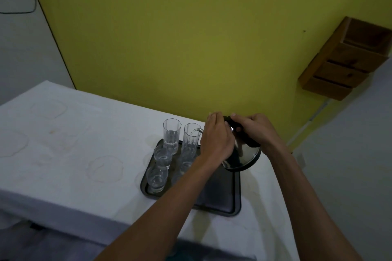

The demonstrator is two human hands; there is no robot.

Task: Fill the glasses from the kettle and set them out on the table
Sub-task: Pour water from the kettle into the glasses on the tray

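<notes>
A shiny metal kettle (pixel 244 158) is tipped to the left over a black tray (pixel 218 199), its spout at the rim of a tall ribbed glass (pixel 191 142). My right hand (pixel 252 129) grips the kettle's black handle. My left hand (pixel 216 137) lies over the kettle's lid with fingers curved. A second tall glass (pixel 171 135) stands left of the first and holds some water. Two short glasses (pixel 163 158) (pixel 157 179) stand on the tray's left side; more glasses sit partly hidden behind my left forearm.
The tray lies on a table with a stained white cloth (pixel 74 144), which runs off to the left. A yellow wall (pixel 180 38) rises right behind the table. A wooden box shelf (pixel 343 59) hangs on it at right.
</notes>
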